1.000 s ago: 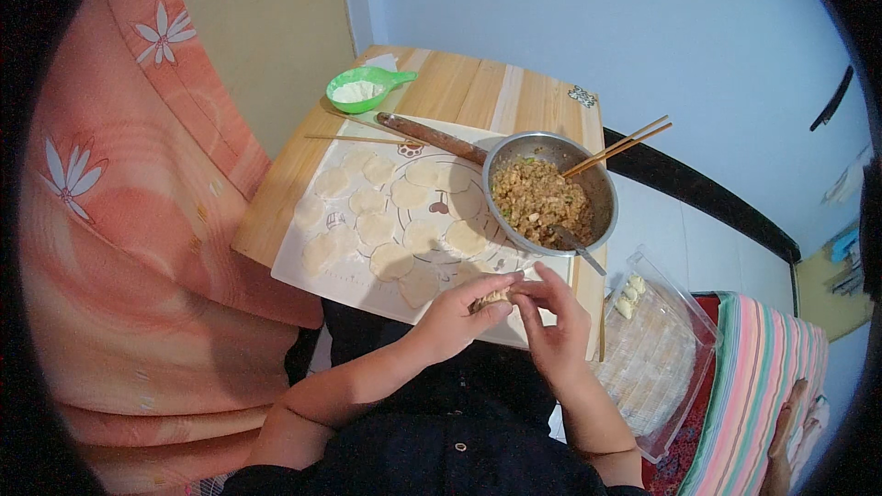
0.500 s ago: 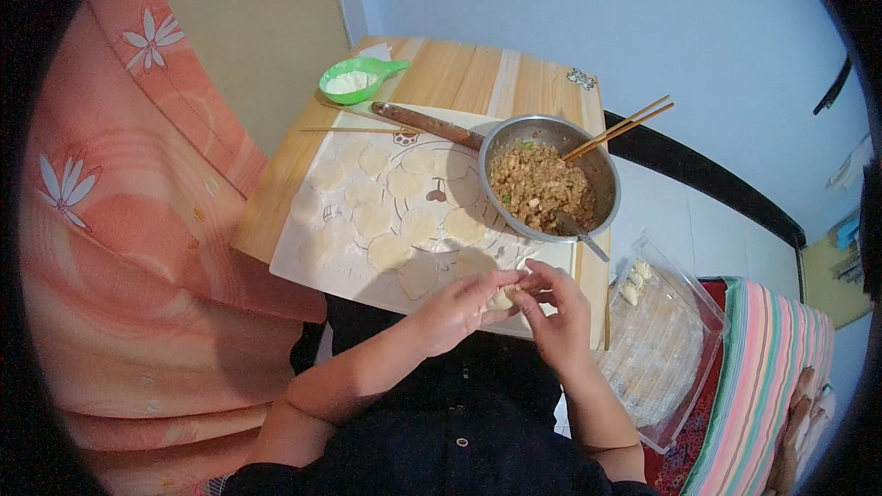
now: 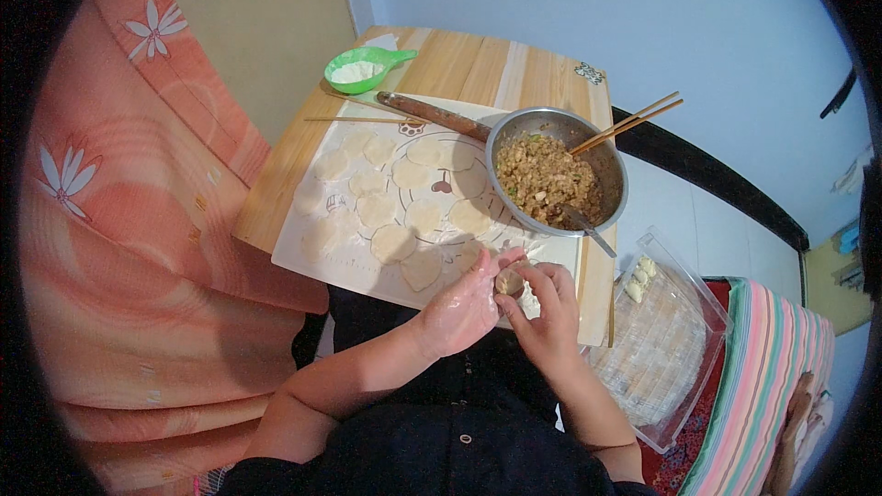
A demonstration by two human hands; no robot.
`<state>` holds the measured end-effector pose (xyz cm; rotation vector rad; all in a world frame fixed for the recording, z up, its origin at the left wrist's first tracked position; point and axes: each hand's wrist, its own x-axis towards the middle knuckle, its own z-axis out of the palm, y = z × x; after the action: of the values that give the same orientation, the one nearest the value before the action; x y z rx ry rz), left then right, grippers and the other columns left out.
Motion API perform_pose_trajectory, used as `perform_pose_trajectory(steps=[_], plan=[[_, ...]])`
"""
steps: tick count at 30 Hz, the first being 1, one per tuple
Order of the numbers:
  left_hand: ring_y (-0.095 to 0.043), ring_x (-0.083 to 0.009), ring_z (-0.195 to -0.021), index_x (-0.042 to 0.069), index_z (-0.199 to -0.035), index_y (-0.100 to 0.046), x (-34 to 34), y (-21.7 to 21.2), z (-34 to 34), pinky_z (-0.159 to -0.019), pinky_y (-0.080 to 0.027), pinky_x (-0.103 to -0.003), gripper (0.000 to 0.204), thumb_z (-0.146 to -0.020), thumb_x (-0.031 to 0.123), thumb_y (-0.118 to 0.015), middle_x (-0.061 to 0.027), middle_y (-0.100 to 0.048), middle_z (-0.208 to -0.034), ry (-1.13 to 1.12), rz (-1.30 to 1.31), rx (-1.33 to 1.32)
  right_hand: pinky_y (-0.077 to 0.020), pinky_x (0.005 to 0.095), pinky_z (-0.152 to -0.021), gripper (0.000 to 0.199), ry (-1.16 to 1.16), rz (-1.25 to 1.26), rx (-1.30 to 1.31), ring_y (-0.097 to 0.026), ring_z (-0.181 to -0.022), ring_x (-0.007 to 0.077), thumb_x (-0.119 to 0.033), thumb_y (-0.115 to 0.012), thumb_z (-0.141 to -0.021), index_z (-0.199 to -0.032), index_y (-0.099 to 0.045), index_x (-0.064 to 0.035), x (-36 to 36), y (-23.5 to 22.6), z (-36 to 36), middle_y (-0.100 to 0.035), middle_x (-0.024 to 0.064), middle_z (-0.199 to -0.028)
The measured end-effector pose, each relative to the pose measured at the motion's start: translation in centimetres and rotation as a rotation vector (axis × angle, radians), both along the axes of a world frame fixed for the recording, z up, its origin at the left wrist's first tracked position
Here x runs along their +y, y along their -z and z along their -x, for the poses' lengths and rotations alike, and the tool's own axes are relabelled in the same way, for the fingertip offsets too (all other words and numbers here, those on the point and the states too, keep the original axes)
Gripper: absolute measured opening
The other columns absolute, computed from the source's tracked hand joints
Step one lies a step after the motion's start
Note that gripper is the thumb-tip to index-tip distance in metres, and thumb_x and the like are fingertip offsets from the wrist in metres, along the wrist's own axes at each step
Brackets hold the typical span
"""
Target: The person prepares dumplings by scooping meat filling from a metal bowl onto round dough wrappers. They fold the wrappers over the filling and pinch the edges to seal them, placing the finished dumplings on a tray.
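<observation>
— What do we have in our hands?

— A dumpling (image 3: 510, 283) with filling showing at its middle. Our left hand (image 3: 464, 305) cradles it from below and the side, and our right hand (image 3: 548, 308) has its fingertips (image 3: 525, 272) pinched on the wrapper's edge — both grips are closed on the dumpling. We hold it just over the near edge of the tabletop (image 3: 459, 60).

— And what lies about it?

— Right beyond our hands, a white pastry mat (image 3: 317, 262) carries round dough wrappers (image 3: 392, 242), spread in loose rows. To the right of them stands a steel bowl (image 3: 602, 156) of chopped filling (image 3: 547, 179), with a spoon (image 3: 584, 225) resting in it and a pair of chopsticks (image 3: 629, 124) laid across its far rim.

— Anything farther back?

— A wooden rolling pin (image 3: 430, 115) lies at the mat's far edge, touching the bowl's side, and a green scoop (image 3: 363, 69) of flour sits beyond it. On our right, off the tabletop, a clear tray (image 3: 684, 340) holds a few finished dumplings (image 3: 638, 277) at its far corner.
</observation>
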<state>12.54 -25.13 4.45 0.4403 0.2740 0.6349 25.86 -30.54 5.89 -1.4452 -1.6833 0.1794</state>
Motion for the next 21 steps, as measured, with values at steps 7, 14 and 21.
perform_pose_trajectory(steps=[7, 14, 21], plan=[[-0.042, -0.0153, -0.117, 0.007, -0.133, -0.033, 1.0, 2.2, -0.3, -0.098, -0.035, -0.034, 0.056, -0.095, 0.049, -0.03, -0.0017, -0.043, -0.128, 0.12, -0.036, 0.064, -0.0423, 0.0397, -0.088, 0.069, -0.005, 0.126, 0.006, -0.049, -0.106, 0.0359, -0.012, -0.077, -0.064, -0.126, -0.045, -0.007, -1.1, 1.1, -1.9, -0.049, 0.017, -0.117], [-0.033, -0.0201, -0.127, 0.007, -0.141, -0.017, 1.4, 2.0, -2.2, -0.105, -0.027, -0.036, 0.055, -0.096, 0.03, -0.04, -0.0102, -0.033, -0.137, 0.221, -0.145, 0.303, -0.0417, 0.0402, -0.092, 0.071, -0.135, 0.418, 0.024, -0.049, -0.11, 0.0348, -0.007, -0.074, -0.063, -0.128, -0.044, -0.0052, -1.1, 2.6, -4.4, -0.05, 0.0157, -0.12], [-0.029, -0.0242, -0.13, 0.006, -0.143, -0.011, 2.3, 1.8, 0.2, -0.108, -0.02, -0.036, 0.065, -0.092, 0.019, -0.048, -0.0145, -0.027, -0.141, 0.0, -0.356, 0.515, -0.044, 0.0393, -0.086, 0.053, 0.016, 0.305, -0.233, -0.051, -0.1, 0.034, -0.008, -0.072, -0.065, -0.114, -0.054, -0.004, -0.3, 3.3, -4.1, -0.054, 0.0143, -0.107]])
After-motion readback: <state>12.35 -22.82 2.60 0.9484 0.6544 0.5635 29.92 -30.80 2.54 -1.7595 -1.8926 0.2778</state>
